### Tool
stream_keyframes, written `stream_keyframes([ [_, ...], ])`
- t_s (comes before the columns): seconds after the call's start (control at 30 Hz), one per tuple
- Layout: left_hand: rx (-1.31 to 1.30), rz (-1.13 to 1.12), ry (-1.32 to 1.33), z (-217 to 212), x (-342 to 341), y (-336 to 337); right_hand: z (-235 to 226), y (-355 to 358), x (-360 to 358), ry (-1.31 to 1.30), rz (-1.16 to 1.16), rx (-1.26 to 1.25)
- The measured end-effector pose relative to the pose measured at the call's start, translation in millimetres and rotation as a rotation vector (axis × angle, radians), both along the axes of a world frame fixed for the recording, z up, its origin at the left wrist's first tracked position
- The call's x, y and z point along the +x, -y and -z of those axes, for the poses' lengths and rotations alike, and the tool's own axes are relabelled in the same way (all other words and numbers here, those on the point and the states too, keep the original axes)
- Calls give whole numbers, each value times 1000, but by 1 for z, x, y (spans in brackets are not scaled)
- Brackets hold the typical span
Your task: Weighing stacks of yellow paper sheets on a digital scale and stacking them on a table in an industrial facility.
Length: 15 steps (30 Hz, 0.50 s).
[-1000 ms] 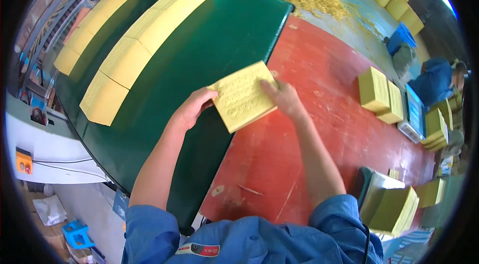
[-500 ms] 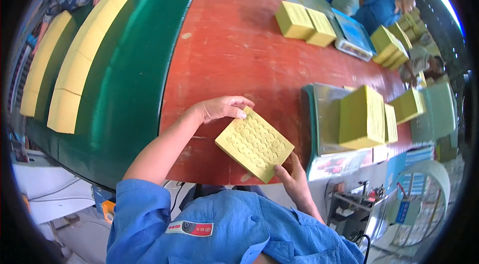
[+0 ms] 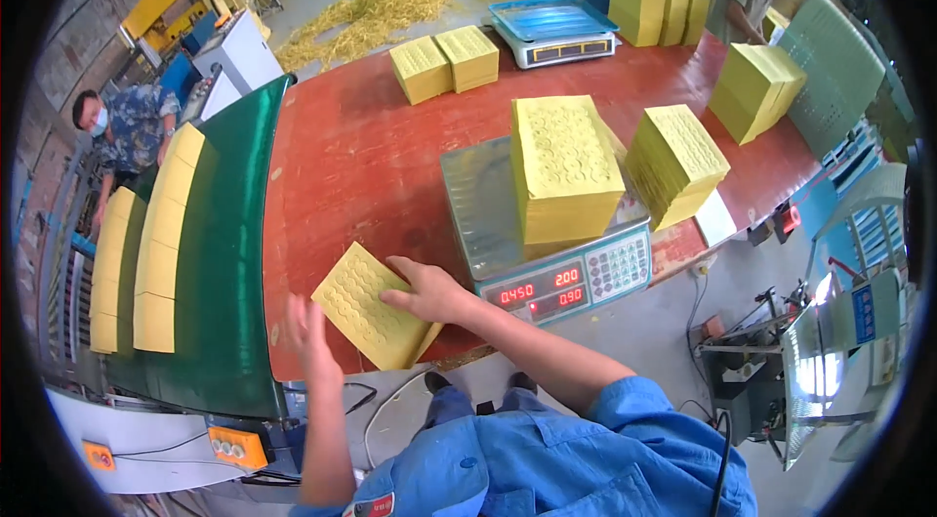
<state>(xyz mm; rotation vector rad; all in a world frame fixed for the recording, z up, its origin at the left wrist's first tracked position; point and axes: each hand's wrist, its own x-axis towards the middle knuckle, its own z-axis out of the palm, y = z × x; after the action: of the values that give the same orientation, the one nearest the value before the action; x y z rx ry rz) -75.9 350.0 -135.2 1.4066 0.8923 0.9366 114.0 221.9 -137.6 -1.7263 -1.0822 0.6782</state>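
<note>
A small stack of yellow paper sheets (image 3: 363, 307), stamped with rows of round coin-like patterns, sits at a slant over the red table's front left part. My right hand (image 3: 429, 294) grips its right side, thumb on the top sheet and fingers at the far corner. Beside the stack's left corner, my left hand (image 3: 314, 346) is held upright and open, fingers stretched out, apart from the paper. To the right, a taller yellow paper block (image 3: 566, 170) stands on a digital scale (image 3: 483, 214) with a lit red display.
More yellow blocks (image 3: 675, 165) stand right of the scale, with others (image 3: 444, 65) at the table's far side near a second, blue-topped scale (image 3: 554, 24). On the left, a green conveyor belt (image 3: 224, 253) carries two long yellow rows (image 3: 168, 244). Co-workers (image 3: 747, 4) stand beyond.
My view has swung rightward and up. My left hand has come off the stack, while my right hand has shifted to its far right side. The stack is now farther left of the scale.
</note>
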Motion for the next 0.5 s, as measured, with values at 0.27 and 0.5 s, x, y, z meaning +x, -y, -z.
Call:
stream_keyframes([
  [0.27, -445, 269, 70, 21, -23, 55, 14, 31, -25, -19, -55, -83],
  [0.5, -544, 332, 56, 13, -62, 89, 13, 64, -56, -83, 8, -108],
])
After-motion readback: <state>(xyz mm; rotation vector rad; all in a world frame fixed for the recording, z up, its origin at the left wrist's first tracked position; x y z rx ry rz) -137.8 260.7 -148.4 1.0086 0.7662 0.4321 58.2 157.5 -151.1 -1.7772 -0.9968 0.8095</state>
